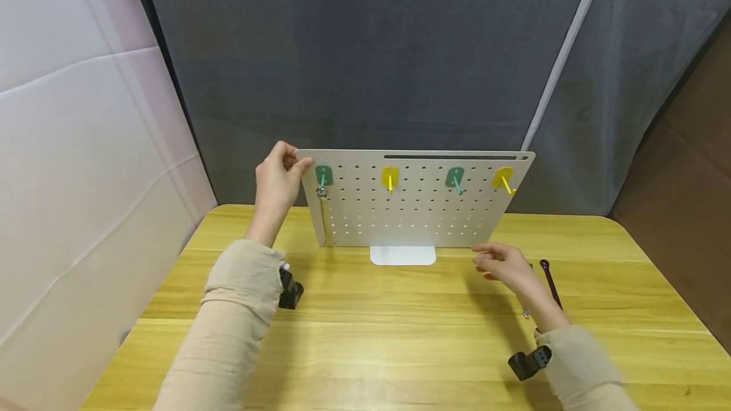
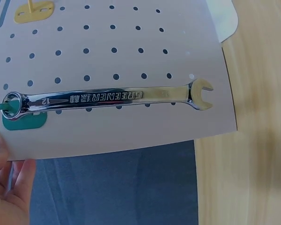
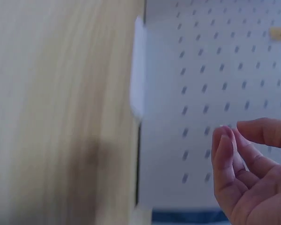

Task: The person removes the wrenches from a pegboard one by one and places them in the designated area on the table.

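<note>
A white pegboard (image 1: pixel 419 240) stands upright on the table. My left hand (image 1: pixel 276 179) pinches its upper left corner between thumb and fingers. Just beside that grip, a silver combination wrench (image 2: pixel 107 96) marked 12 hangs by its ring end on a green hook (image 2: pixel 25 122), its open end pointing down. Near the lower right edge of the board is my right hand (image 1: pixel 505 266), fingers loosely curled and nothing between them in the right wrist view. Behind the right forearm lie a dark wrench (image 1: pixel 551 281) and a silver wrench (image 1: pixel 526 313), both partly hidden.
To the right along the board are a yellow hook (image 1: pixel 390 176), another green hook (image 1: pixel 455 178) and another yellow hook (image 1: pixel 502 177), with nothing hanging on them. A white foot plate (image 1: pixel 402 255) juts forward under the board. A dark grey curtain (image 1: pixel 365 49) hangs behind the wooden table (image 1: pixel 365 335).
</note>
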`<state>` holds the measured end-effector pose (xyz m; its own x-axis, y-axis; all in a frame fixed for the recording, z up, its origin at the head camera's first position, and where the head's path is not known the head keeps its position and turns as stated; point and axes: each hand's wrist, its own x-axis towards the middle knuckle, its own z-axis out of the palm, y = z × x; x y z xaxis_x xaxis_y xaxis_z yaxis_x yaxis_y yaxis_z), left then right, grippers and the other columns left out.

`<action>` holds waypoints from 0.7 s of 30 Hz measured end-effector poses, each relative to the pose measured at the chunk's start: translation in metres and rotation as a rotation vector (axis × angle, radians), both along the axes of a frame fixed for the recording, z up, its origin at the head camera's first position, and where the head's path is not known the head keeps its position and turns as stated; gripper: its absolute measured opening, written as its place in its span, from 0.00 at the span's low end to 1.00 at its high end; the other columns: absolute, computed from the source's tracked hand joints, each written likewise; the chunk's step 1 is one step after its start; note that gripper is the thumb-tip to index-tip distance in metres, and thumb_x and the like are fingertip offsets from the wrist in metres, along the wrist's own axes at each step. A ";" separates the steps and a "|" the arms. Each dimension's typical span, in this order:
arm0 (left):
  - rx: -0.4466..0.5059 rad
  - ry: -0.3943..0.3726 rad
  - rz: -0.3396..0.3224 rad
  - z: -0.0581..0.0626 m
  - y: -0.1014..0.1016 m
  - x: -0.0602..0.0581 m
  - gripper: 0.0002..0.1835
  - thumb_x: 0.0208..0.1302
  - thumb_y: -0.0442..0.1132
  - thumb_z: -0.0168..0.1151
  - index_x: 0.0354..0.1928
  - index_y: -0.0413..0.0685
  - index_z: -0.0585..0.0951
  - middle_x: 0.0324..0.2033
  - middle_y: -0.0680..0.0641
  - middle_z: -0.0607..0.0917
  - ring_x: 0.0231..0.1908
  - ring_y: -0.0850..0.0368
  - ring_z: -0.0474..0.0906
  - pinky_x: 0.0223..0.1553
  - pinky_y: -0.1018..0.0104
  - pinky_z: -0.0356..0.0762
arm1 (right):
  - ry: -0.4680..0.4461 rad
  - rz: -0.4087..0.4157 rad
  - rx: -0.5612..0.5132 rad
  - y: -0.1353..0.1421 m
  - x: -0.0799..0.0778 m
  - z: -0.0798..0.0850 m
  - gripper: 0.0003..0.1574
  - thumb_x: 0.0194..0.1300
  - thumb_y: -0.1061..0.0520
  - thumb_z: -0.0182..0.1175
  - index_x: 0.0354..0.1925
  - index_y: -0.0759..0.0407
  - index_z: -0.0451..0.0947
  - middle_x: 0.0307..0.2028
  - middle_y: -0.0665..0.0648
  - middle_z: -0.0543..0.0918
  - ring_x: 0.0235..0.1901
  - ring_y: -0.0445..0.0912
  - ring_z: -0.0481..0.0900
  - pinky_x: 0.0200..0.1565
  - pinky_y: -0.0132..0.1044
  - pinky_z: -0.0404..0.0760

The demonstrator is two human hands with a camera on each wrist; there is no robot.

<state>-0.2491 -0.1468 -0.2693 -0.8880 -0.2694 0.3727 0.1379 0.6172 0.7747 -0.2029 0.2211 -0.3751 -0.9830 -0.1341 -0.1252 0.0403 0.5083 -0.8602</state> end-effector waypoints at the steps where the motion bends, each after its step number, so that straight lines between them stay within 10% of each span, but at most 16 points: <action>1: 0.001 0.003 0.001 0.000 0.000 0.000 0.14 0.65 0.40 0.60 0.44 0.36 0.72 0.40 0.37 0.81 0.41 0.46 0.76 0.44 0.58 0.73 | 0.001 0.015 -0.017 -0.007 -0.001 0.002 0.25 0.70 0.59 0.53 0.61 0.72 0.67 0.41 0.60 0.82 0.41 0.45 0.81 0.45 0.41 0.82; 21: 0.057 0.023 0.010 -0.004 0.001 -0.001 0.14 0.64 0.40 0.61 0.43 0.35 0.73 0.40 0.37 0.81 0.41 0.47 0.75 0.44 0.59 0.72 | 0.042 0.220 -0.414 -0.146 -0.020 0.002 0.26 0.68 0.64 0.55 0.63 0.69 0.66 0.59 0.69 0.74 0.56 0.56 0.76 0.57 0.40 0.77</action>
